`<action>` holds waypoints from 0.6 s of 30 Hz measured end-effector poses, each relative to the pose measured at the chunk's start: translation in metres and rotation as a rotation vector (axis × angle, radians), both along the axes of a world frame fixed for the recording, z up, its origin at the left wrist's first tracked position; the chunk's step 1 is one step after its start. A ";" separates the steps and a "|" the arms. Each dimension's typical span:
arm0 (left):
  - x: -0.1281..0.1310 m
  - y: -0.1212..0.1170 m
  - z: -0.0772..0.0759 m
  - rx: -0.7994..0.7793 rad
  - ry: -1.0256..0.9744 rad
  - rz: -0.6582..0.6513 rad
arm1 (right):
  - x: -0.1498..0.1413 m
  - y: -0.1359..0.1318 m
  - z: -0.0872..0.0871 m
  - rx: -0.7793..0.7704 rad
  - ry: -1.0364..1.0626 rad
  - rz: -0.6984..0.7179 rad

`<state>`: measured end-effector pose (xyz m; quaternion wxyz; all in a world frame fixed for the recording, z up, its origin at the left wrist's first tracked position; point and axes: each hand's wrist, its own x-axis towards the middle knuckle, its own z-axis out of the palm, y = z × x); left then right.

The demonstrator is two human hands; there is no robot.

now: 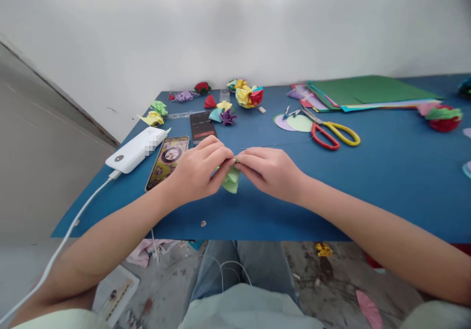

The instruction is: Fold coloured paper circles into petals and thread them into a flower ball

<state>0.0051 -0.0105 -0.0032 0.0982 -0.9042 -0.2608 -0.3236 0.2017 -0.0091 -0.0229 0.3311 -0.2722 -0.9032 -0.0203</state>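
Two pinches, one part: my left hand [200,169] and right hand [274,172] both grip light-green paper [231,180] at its far end, over near side of bench [386,181]; scissors [324,123] farther off, right.

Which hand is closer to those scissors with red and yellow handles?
Right: the scissors lie beyond the right hand, to its right. The left hand is farther left of them.

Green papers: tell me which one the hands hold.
The pale green paper, pinched between the left hand and right hand; the other green ones lie on the table.
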 end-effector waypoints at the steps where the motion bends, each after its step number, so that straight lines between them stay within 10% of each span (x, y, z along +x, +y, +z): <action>1: 0.000 0.000 0.000 0.006 0.005 -0.002 | 0.000 0.000 0.000 -0.008 0.014 -0.002; 18: 0.001 -0.002 0.003 -0.123 0.163 -0.021 | -0.002 -0.001 -0.002 -0.109 0.070 0.035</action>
